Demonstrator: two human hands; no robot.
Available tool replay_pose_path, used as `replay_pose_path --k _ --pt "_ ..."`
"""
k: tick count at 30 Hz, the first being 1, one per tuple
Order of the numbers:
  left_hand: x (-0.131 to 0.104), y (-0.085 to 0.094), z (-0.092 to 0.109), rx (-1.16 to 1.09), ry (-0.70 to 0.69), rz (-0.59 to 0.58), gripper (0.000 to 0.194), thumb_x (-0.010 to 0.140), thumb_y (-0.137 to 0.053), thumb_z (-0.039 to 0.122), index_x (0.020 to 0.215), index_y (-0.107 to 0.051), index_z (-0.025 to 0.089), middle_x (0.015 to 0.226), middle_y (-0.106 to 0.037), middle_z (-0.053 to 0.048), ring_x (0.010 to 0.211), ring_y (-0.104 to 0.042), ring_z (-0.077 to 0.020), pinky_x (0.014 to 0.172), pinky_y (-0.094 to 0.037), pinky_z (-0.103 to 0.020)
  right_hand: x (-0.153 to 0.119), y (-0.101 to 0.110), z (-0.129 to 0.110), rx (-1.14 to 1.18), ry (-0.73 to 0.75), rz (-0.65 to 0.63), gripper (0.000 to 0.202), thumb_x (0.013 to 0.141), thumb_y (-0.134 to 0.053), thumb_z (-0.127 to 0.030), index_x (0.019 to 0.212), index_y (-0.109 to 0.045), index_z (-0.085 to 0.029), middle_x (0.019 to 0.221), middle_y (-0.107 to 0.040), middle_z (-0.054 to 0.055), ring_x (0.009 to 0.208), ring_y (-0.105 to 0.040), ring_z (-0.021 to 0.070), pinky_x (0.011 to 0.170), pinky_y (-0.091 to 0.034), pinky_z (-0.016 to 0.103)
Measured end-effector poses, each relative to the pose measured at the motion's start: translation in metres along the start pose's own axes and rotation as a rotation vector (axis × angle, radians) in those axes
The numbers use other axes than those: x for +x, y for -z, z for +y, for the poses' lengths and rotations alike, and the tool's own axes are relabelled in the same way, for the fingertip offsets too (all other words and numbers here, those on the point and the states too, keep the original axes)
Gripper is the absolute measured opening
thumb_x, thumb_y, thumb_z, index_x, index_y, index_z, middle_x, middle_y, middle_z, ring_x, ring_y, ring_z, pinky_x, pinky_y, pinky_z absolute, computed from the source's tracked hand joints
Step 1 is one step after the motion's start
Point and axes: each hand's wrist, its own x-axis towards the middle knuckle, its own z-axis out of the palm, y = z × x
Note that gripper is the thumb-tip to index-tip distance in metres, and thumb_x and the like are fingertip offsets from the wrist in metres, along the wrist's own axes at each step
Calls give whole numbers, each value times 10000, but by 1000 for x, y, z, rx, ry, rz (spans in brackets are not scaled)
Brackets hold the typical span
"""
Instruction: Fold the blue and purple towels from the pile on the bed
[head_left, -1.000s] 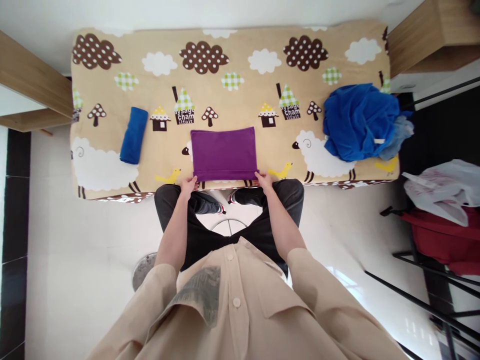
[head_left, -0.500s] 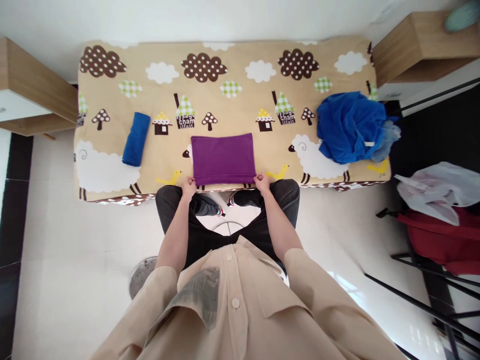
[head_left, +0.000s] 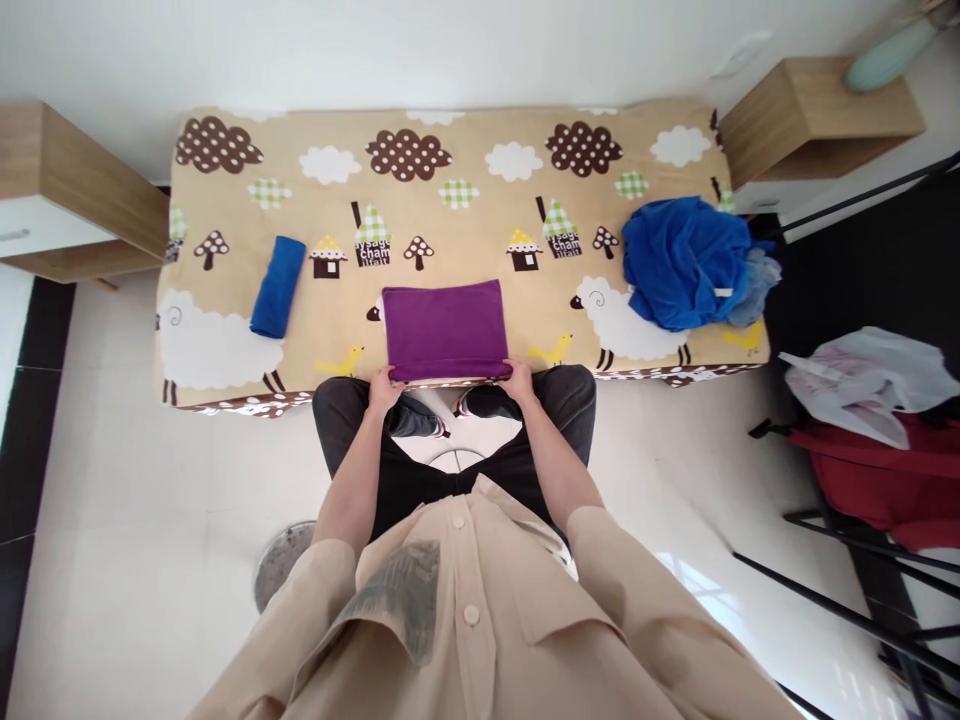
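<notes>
A purple cloth (head_left: 445,328) lies flat as a rectangle at the near edge of the patterned bed cover (head_left: 450,240). My left hand (head_left: 383,387) pinches its near left corner, and my right hand (head_left: 517,380) pinches the near right corner. A narrow fold runs along the near edge between them. To the left rests a blue cloth (head_left: 277,287), rolled or folded into a narrow bundle. On the right side sits a crumpled heap of blue cloth (head_left: 686,262), with a paler piece (head_left: 757,288) at its right.
Wooden cabinets (head_left: 90,190) (head_left: 825,115) stand at both ends of the bed, the right one holding a pale green vase (head_left: 889,60). A white plastic bag (head_left: 862,380) lies over red fabric (head_left: 885,475) at right, near black metal bars (head_left: 832,605). My knees touch the bed's front.
The whole view has shifted slightly. Both hands remain at the purple cloth's near corners, with the fingers a little farther round the near edge.
</notes>
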Motion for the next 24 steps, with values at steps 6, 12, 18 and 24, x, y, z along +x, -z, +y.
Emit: replay_pose_path --k 6,12,18,24 --pt "-10 -1 2 337 -127 3 584 728 -698 -16 1284 -697 164 1386 -584 -229 1316 -566 -415 1116 -488 -522 -9 -10 -11 -549 155 75 466 832 -580 -8 1237 -760 -153 1551 -550 218 1458 -455 379 1220 -325 601" --pt "-12 -5 14 720 -337 -11 629 807 -590 -10 1416 -615 144 1595 -483 -186 1453 -452 -381 1202 -411 -515 -11 -21 -20 -731 404 -146 631 961 -358 -2 1554 -536 -122 1671 -442 164 1542 -384 315 1241 -291 535" --pt "-10 -9 17 678 -408 -75 811 759 -574 -50 1542 -504 146 1671 -395 -191 1544 -357 -384 1260 -323 -547 -10 -25 -19 -774 439 -158 568 988 -375 -41 1506 -590 -130 1604 -523 178 1460 -468 330 1206 -336 510" --pt "-11 -10 13 714 -429 -107 664 809 -528 -26 1447 -599 145 1472 -570 -211 1368 -539 -370 1158 -422 -503 -7 -26 -15 -717 360 -196 547 1005 -359 -46 1487 -608 -111 1568 -574 165 1459 -497 322 1171 -391 498"
